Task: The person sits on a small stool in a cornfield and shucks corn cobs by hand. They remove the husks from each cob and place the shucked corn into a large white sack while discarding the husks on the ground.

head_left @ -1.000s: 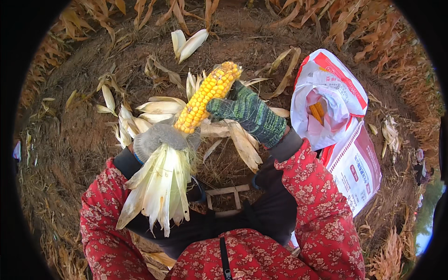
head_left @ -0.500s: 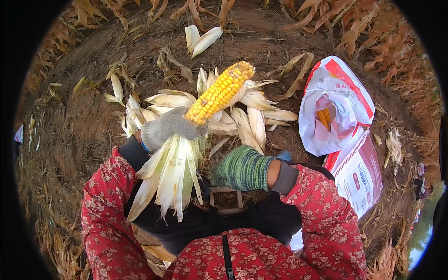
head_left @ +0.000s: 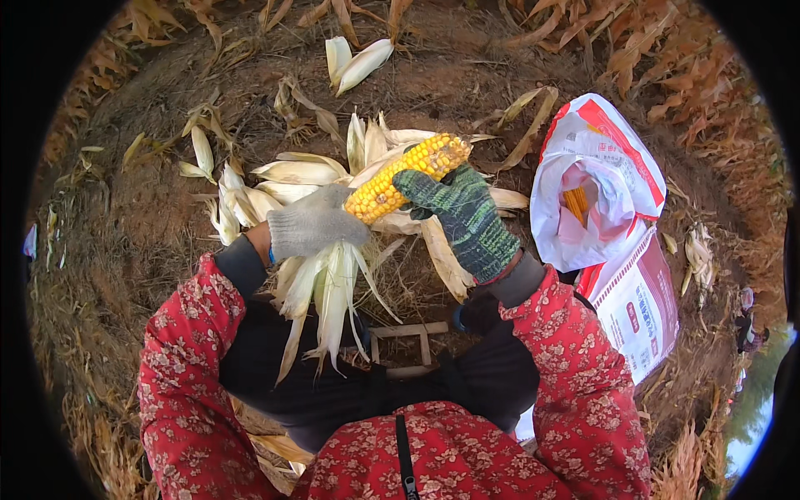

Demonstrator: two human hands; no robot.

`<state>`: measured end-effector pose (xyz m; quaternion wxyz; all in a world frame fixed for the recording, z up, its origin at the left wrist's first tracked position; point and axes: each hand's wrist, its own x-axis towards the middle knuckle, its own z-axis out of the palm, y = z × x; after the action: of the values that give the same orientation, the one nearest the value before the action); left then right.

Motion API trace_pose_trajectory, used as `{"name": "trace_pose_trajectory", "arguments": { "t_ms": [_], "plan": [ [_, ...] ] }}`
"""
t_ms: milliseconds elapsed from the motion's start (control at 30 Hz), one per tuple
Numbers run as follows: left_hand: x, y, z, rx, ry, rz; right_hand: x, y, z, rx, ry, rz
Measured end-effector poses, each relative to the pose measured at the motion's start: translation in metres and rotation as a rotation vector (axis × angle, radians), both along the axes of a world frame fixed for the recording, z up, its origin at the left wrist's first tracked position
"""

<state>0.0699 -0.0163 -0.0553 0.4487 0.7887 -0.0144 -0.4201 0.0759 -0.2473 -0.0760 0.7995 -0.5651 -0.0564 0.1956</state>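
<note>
A yellow corn cob (head_left: 385,188), bare of its husk, slants up to the right between my hands. My left hand (head_left: 317,223), in a grey glove, is closed round its lower end. Pale peeled husk (head_left: 332,287) and silk hang down below that hand. In a green striped glove, my right hand (head_left: 462,218) grips the upper part of the cob, its thumb lying across the kernels. The fingers behind the cob are hidden. Just beyond the cob, several corn ears in pale husks (head_left: 300,172) lie heaped on the soil.
To the right stands an open white and red sack (head_left: 554,225) with yellow corn inside. Husked ears (head_left: 365,65) lie farther out on the soil. A small wooden frame (head_left: 423,343) is between my legs. Dry corn plants (head_left: 658,58) border the ground.
My right hand has come up from near my lap and taken hold of the cob's upper part. The cob has tipped lower toward the right, and the hanging husk has shifted.
</note>
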Motion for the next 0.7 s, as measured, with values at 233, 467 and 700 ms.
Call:
{"name": "trace_pose_trajectory", "arguments": {
  "t_ms": [233, 467, 700],
  "plan": [
    [0.003, -0.012, -0.012, 0.013, -0.212, -0.060, -0.011, -0.008, 0.012, -0.218, -0.322, -0.129],
    [0.008, -0.016, -0.012, 0.124, -0.550, -0.235, -0.025, -0.006, 0.033, -0.453, -0.663, -0.169],
    [0.010, 0.011, -0.026, 0.505, -0.902, 0.095, -0.029, 0.005, 0.036, -0.477, -0.748, -0.079]
  ]
}}
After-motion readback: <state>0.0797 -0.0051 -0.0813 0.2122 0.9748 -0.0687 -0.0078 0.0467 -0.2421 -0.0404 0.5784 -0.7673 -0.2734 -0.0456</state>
